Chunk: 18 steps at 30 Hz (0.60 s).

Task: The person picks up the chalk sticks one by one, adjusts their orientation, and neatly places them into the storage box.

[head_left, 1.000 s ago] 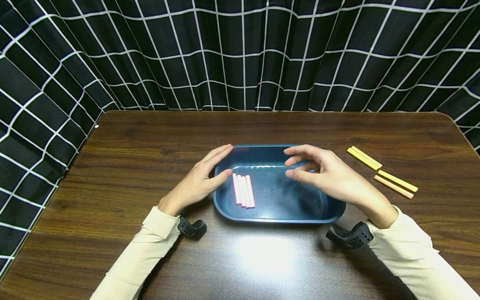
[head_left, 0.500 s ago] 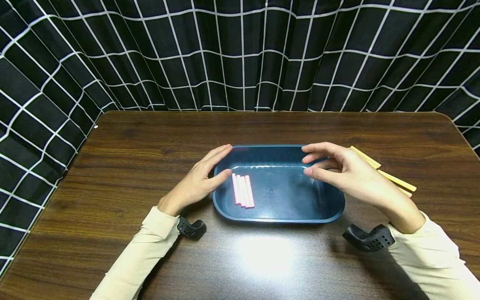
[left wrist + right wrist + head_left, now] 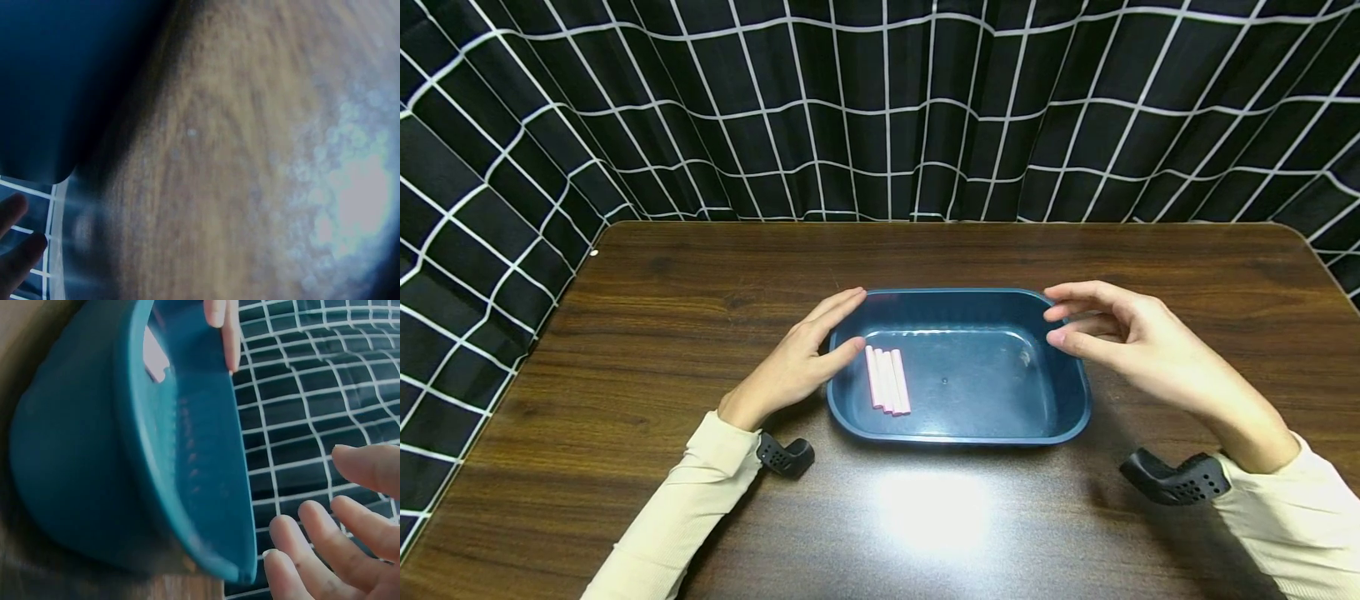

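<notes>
Several pink chalk sticks (image 3: 887,382) lie side by side in the left part of a blue oblong tub (image 3: 958,440). My left hand (image 3: 801,350) is at the tub's left end, fingers stretched along the rim and thumb reaching over it. Above the right end hovers my right hand (image 3: 1138,342), with loosely bent fingers and nothing between them. From the right wrist view, its fingers (image 3: 325,550) stand apart from the tub wall (image 3: 81,450), and a pink stick (image 3: 155,355) shows inside. The left wrist view is blurred, showing the tub's dark side (image 3: 56,81).
The tub stands on a brown wood-grain table (image 3: 700,275), with a bright glare spot in front of it. A black curtain with white grid lines (image 3: 880,108) hangs behind and to the left. Each wrist carries a black strap piece (image 3: 1176,479).
My right hand has moved right, from over the tub's inside to its right end. The yellow and orange chalk sticks on the table are now hidden behind it. My left hand stayed put.
</notes>
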### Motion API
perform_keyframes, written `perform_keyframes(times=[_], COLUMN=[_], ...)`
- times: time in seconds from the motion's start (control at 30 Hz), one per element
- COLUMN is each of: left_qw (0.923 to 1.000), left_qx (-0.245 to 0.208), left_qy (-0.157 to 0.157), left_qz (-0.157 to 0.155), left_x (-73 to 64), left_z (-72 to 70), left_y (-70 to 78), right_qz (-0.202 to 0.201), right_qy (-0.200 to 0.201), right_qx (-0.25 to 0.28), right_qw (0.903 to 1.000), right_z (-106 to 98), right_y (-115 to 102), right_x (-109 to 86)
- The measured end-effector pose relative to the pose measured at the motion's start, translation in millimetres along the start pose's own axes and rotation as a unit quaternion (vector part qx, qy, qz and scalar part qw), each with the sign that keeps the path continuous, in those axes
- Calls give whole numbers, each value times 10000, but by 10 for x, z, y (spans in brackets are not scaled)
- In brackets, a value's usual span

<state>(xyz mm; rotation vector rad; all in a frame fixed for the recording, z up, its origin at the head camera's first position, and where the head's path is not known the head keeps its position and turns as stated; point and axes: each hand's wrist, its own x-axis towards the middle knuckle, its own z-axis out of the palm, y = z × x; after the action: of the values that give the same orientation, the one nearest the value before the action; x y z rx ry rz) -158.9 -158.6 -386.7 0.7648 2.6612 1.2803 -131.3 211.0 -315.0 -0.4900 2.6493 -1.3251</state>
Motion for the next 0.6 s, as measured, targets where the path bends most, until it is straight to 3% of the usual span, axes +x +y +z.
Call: perform_keyframes(times=[0.2, 0.6], left_qw=[10000, 9999], left_qx=[11, 5], left_qy=[-23, -56], left_qz=[-40, -90], left_x=[-1, -2], left_z=[1, -10], left_y=[-6, -4], right_qz=[-51, 222], right_qy=[236, 467], right_qx=[-189, -611], right_qw=[9995, 9968], right_z=[-53, -170], right_y=[106, 281], right_x=[-62, -121])
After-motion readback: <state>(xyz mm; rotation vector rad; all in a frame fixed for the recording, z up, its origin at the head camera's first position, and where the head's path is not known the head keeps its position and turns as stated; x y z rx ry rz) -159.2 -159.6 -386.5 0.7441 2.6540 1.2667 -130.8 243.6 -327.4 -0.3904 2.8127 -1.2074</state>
